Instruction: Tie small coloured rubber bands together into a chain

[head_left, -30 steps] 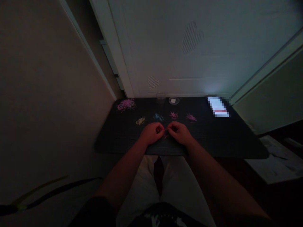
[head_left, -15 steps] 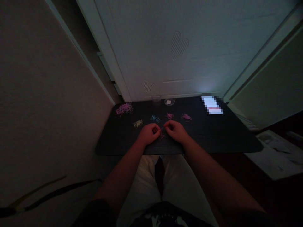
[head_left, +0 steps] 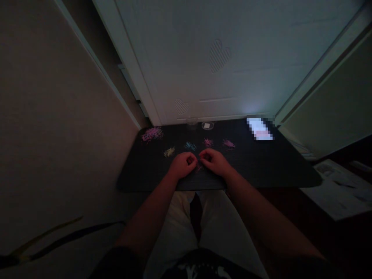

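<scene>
Left hand [head_left: 183,164] and right hand [head_left: 214,161] curled close — can't tell if fingers are pinching anything. Thin pink strips [head_left: 198,168] between them.

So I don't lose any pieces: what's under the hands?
Between the left hand and right hand, some thin pinkish strands show on the dark table. Anything directly beneath or inside either hand is covered.
</scene>
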Tool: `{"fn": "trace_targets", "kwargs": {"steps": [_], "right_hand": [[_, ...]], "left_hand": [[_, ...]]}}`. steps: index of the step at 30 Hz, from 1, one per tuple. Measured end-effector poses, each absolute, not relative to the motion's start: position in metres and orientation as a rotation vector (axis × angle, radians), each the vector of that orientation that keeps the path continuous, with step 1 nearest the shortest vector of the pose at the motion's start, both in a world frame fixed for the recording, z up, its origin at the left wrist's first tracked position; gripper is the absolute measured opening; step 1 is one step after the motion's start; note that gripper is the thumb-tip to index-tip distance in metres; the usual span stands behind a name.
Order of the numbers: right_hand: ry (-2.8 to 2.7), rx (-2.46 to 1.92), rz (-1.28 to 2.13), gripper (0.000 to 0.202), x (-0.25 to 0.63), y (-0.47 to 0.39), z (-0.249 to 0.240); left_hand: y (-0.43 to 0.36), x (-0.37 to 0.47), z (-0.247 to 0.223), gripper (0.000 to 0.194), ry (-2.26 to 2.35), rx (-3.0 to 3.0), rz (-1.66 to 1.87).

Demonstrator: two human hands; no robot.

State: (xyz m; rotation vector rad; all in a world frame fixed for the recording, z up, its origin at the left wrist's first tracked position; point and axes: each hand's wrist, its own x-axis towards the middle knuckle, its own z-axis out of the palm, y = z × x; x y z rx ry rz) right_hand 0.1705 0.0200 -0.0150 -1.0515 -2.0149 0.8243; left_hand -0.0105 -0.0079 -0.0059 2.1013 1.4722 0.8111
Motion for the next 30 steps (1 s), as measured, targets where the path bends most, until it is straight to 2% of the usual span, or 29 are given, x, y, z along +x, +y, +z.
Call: {"fn": "trace_targets", "kwargs": {"steps": [3,11,16,23,30], "right_hand": [[-2.058,-1.039,0.807,0.006,0.17,0.02,-0.015],[-1.977,-1.107,0.672,0.009,0.17,0.021,-0.015],[-1.854,-1.259,0.497,0.01,0.171,0.026,-0.016],[-1.767,-1.587,0.22,0.018,0.173,0.043,-0.016],[-1.758,-1.631,0.226,0.026,0.175,0.041,-0.018]], "left_hand": [[-0.008,-0.011,-0.006,0.012,1.469,2.085,0.806],[-0.008,-0.01,-0.005,0.012,1.474,2.081,0.823],[-0.008,-0.01,-0.005,0.011,1.485,2.076,0.824],[-0.005,-0.008,-0.005,0.01,1.724,1.953,1.019],[-0.005,-0.009,-0.008,0.01,1.674,1.974,0.984]]}}
